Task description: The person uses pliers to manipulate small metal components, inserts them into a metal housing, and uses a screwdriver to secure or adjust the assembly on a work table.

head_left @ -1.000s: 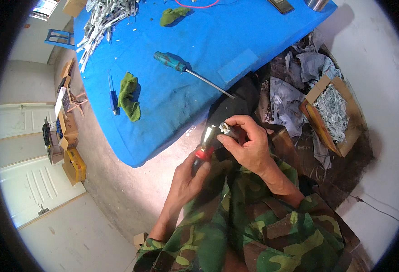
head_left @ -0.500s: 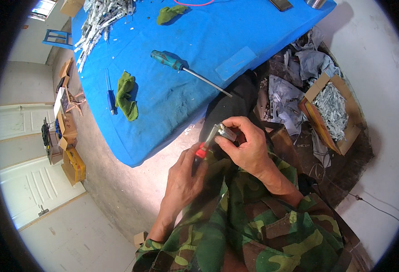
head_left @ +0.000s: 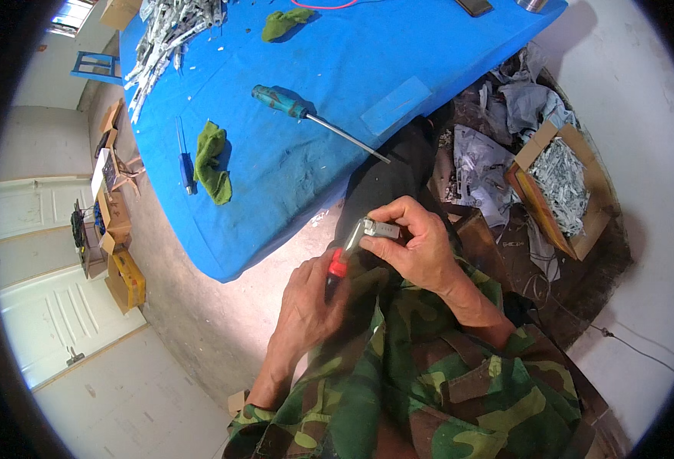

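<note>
Over my lap, my left hand (head_left: pixel 312 294) is wrapped round a red-and-black-handled tool (head_left: pixel 338 265) with a silvery metal shaft. Its exact kind does not show. My right hand (head_left: pixel 418 243) pinches a small grey metal block (head_left: pixel 384 229) between thumb and fingers. The tip of the shaft meets the block's left end. On the table beyond my hands lies a large screwdriver (head_left: pixel 282 101) with a teal handle, its shaft pointing toward my knee. Farther left are a small blue screwdriver (head_left: pixel 187 173) and a crumpled green cloth (head_left: pixel 213 164).
A blue-covered table (head_left: pixel 276 206) stands ahead, bearing a heap of thin metal strips (head_left: pixel 172 42) and another green cloth (head_left: pixel 286 24). To the right, an open cardboard box (head_left: pixel 599 195) holds many silvery pieces, beside grey plastic bags (head_left: pixel 478 164). A cable (head_left: pixel 643 353) runs along the floor.
The metal block has turned in my right hand, so a broad flat side now faces up. The tool's shaft has shifted slightly left against it.
</note>
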Tool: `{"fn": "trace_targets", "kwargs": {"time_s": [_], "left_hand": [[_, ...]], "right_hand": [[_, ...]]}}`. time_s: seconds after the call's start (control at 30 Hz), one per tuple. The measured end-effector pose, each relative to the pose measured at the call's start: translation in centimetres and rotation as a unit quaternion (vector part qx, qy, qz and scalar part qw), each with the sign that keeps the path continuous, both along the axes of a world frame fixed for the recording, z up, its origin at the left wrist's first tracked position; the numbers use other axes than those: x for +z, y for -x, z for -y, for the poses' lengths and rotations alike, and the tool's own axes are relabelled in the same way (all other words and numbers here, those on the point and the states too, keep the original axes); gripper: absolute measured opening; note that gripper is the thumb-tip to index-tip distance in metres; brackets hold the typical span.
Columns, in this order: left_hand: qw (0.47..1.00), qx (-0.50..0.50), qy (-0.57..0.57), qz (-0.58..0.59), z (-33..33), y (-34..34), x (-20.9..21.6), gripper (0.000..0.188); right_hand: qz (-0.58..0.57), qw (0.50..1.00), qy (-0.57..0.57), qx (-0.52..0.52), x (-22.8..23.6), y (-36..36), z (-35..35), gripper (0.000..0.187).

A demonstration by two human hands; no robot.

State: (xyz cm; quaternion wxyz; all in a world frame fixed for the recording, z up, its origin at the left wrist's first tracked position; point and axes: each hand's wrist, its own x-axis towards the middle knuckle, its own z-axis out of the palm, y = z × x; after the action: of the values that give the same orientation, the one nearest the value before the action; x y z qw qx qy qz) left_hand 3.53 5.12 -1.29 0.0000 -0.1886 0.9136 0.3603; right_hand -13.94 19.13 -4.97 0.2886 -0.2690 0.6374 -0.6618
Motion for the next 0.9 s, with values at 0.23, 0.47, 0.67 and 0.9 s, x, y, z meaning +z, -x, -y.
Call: {"fn": "trace_targets", "kwargs": {"time_s": [0.23,0.47,0.67,0.9], "left_hand": [[0.998,0.053,-0.041,0.015,-0.2,0.4,0.1,0.034],[0.994,0.026,0.093,-0.043,0.1,0.7,-0.3,0.040],[0.997,0.023,0.065,-0.041,-0.1,0.4,-0.5,0.037],[0.996,0.067,-0.058,-0.021,-0.4,0.2,1.5,0.021]], "right_hand": [[0.001,1.000,0.007,0.014,-0.6,-0.4,0.0,0.030],[0.169,0.982,0.061,0.053,-0.3,-0.1,-0.1,0.024],[0.226,0.963,0.094,0.114,-1.6,0.9,-1.0,0.017],[0.126,0.979,0.108,0.116,-3.0,1.8,-1.4,0.021]]}}
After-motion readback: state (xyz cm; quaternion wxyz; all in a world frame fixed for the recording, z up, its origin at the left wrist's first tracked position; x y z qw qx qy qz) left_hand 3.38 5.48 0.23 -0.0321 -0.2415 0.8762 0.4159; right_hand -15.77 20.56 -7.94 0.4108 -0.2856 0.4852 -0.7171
